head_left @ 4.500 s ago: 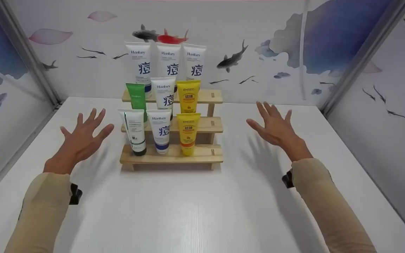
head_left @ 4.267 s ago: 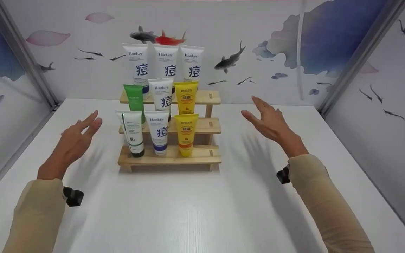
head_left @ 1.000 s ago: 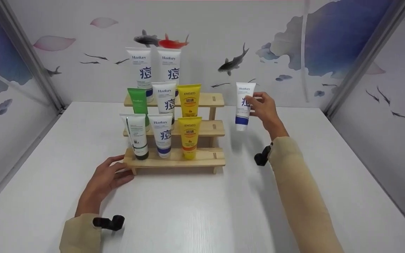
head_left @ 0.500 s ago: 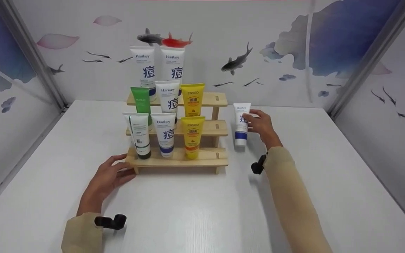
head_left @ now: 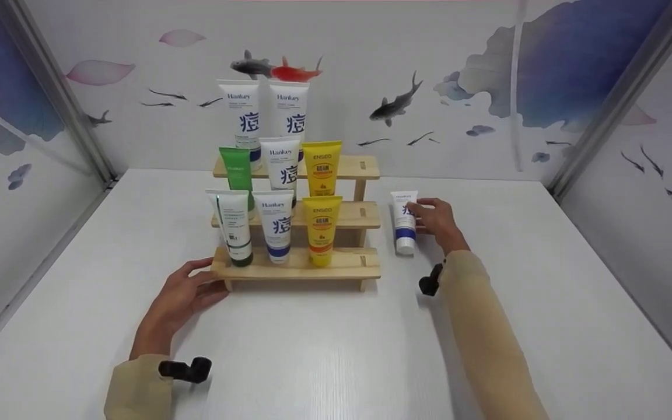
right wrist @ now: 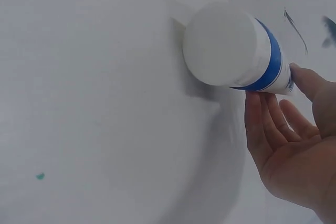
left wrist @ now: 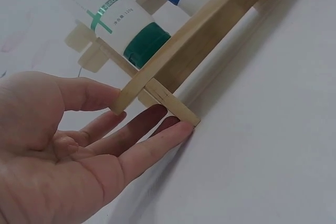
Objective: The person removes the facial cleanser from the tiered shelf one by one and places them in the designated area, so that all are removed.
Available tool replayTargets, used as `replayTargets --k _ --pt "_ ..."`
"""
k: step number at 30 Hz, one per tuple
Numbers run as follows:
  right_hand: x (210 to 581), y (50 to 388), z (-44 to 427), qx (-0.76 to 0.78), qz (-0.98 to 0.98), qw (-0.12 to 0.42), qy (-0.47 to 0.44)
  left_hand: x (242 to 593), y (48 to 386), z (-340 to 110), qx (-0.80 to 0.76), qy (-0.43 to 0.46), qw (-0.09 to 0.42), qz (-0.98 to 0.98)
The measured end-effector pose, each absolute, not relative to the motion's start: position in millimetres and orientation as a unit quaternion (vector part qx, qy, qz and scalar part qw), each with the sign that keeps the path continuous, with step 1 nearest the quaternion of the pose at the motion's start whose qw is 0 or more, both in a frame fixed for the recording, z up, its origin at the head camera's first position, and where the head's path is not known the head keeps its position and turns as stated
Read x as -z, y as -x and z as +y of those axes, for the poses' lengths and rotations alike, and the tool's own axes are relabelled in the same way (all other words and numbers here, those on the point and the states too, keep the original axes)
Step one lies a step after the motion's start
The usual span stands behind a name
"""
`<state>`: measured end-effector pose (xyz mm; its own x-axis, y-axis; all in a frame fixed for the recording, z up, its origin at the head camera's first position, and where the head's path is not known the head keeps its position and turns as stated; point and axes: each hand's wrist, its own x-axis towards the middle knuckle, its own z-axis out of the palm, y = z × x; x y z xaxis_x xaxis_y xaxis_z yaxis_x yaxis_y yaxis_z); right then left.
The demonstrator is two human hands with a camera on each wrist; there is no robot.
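My right hand point(head_left: 438, 223) holds a white tube with a blue band point(head_left: 405, 232) by its upper part, just right of the stand. In the right wrist view the thumb and fingers of the hand point(right wrist: 289, 145) pinch the tube point(right wrist: 228, 45), its cap end towards the camera; whether it touches the table cannot be told. At the lowest tier's left end, my left hand point(head_left: 178, 297) grips the wooden stand point(head_left: 347, 268). The left wrist view shows that hand point(left wrist: 79, 140) with its thumb at the shelf edge point(left wrist: 173, 56) and fingers against a leg.
Two white tubes point(head_left: 241, 116) stand on the top tier. A green tube point(head_left: 237, 175), a white one and a yellow one point(head_left: 322, 169) stand on the middle tier. Below are two white tubes point(head_left: 276, 230) and a yellow tube point(head_left: 322, 233). Printed walls surround the white table point(head_left: 312, 361).
Since the earliest frames, my left hand has taken hold of the stand and my right hand has taken the top tier's right tube. Over the last second that tube has come down towards the table.
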<state>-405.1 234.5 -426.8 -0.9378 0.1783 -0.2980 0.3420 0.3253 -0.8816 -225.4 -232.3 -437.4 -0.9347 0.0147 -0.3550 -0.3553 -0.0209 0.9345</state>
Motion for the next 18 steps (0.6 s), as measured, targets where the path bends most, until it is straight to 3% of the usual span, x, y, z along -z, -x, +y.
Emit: replayTargets --k 9,18 --pt "437.0 406.1 229.6 0.519 0.821 0.084 -0.223 440.6 223.9 -231.7 -0.709 0.126 0.138 0.680" --pt "428.5 412.9 232.3 0.538 0.813 0.101 -0.199 439.2 225.9 -232.5 -0.707 0.130 0.131 0.683"
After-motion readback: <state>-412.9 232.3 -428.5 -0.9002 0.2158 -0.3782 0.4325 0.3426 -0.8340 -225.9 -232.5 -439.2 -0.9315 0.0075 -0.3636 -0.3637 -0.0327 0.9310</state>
